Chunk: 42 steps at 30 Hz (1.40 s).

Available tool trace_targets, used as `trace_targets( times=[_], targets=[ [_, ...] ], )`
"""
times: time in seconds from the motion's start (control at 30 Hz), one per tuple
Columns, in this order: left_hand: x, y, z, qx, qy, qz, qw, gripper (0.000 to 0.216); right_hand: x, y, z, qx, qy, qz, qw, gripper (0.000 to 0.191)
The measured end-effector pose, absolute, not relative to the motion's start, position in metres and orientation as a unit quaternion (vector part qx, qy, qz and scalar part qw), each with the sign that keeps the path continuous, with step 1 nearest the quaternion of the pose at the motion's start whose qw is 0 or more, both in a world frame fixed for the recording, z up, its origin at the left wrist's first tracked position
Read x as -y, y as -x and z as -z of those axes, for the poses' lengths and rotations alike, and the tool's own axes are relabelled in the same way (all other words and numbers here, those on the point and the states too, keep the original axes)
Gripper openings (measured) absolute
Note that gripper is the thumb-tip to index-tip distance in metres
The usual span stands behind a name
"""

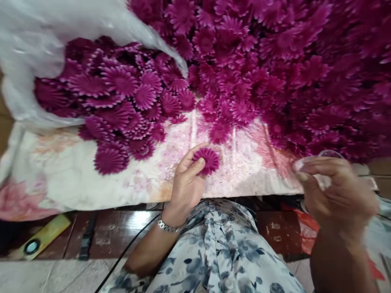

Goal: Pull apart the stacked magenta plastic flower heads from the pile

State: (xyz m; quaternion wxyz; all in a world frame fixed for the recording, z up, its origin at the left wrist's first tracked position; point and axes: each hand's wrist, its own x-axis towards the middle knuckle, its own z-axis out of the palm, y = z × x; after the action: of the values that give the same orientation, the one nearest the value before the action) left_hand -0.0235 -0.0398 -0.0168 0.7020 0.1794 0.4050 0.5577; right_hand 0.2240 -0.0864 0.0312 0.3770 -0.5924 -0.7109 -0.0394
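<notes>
My left hand (189, 177), with a metal watch band on its wrist, pinches a magenta artificial flower head (207, 160) between thumb and fingers. The flower's ridged petals face up, just above the cloth's front part. Over on the right, my right hand (339, 187) is blurred, its thumb and fingers closed together. Something pale and see-through shows at those fingertips, and a clear curved edge (331, 154) rises behind the knuckles; I cannot make out what it is.
Loose magenta flower heads (238, 81) form a big heap at the back and right. More flower heads (119, 85) spill from a white plastic bag (18, 93) at left. A floral cloth (73, 179) covers the table. Below lies a yellow object with a round dark spot (45, 238).
</notes>
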Motion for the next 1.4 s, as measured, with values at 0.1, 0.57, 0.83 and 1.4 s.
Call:
trace_targets(
  times=[0.1,0.57,0.83,1.4],
  targets=[
    [0.041,0.026,0.018,-0.385,-0.159,-0.554,0.721,0.03,0.069,-0.184,-0.015,0.762,0.516,-0.07,0.387,0.011],
    [0.047,0.024,0.014,-0.364,-0.145,-0.586,0.709,0.028,0.018,-0.094,0.003,0.786,0.479,-0.205,0.333,0.016],
    [0.049,0.027,0.017,-0.325,-0.137,-0.58,0.734,0.041,0.016,-0.096,0.006,0.777,0.445,-0.246,0.372,0.004],
    [0.043,0.031,0.016,-0.345,-0.154,-0.615,0.692,0.032,-0.001,-0.109,-0.011,0.818,0.453,-0.144,0.322,0.013]
  ],
)
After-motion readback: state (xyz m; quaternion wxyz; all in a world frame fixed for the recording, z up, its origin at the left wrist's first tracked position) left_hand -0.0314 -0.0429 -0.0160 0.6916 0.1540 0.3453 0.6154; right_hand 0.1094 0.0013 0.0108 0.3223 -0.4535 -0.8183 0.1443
